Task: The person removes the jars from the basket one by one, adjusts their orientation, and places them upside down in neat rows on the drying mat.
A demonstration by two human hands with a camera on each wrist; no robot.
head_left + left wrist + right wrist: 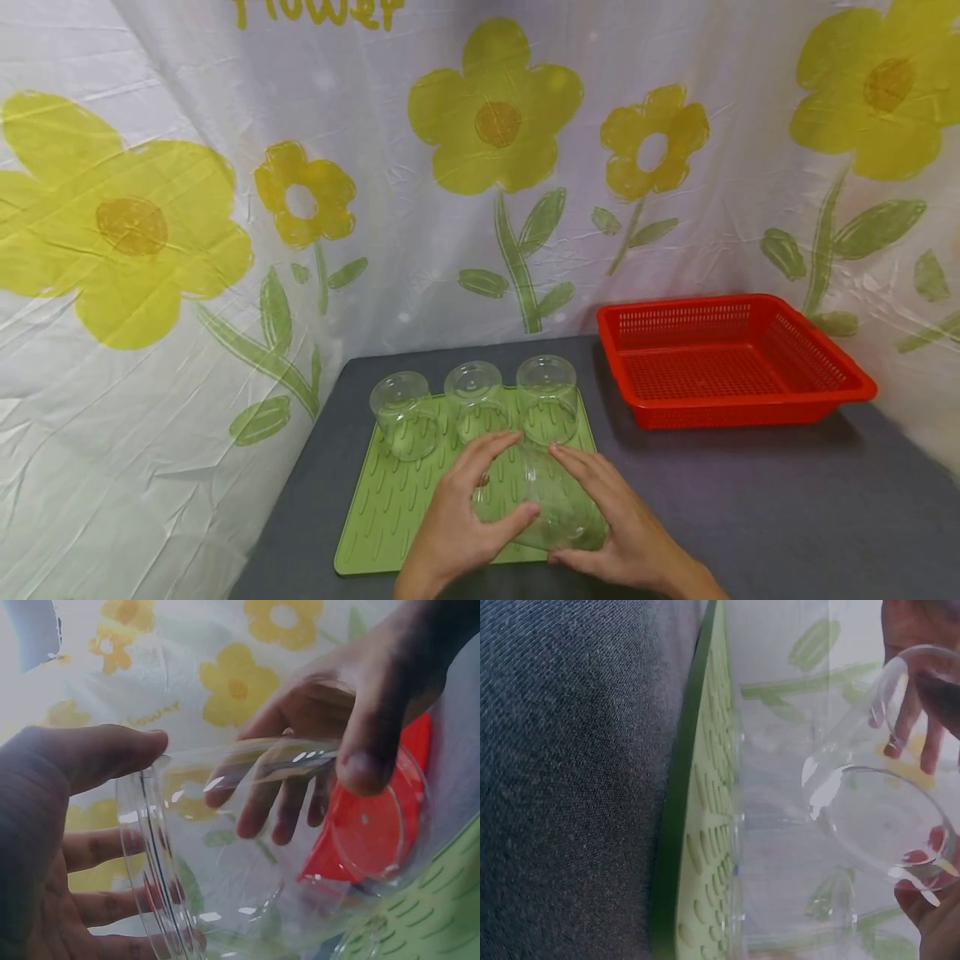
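Both hands hold a clear round jar (558, 504) on its side, over the front of a green ridged mat (378, 517). My left hand (453, 521) grips the ridged rim end, its thumb (112, 754) on one side and the fingers spread round the other. At the opposite end, my right hand (626, 521) has its thumb (367, 761) against the wall near the round base, with fingers behind. The base also shows in the right wrist view. Along the mat's back stand a left jar (405, 421), a middle jar (476, 404) and a right jar (547, 400), all clear.
A red perforated plastic basket (750, 410) sits at the back right of the dark grey table (720, 500). Behind the table hangs a white sheet (390, 283) printed with yellow flowers; it also runs down the left side.
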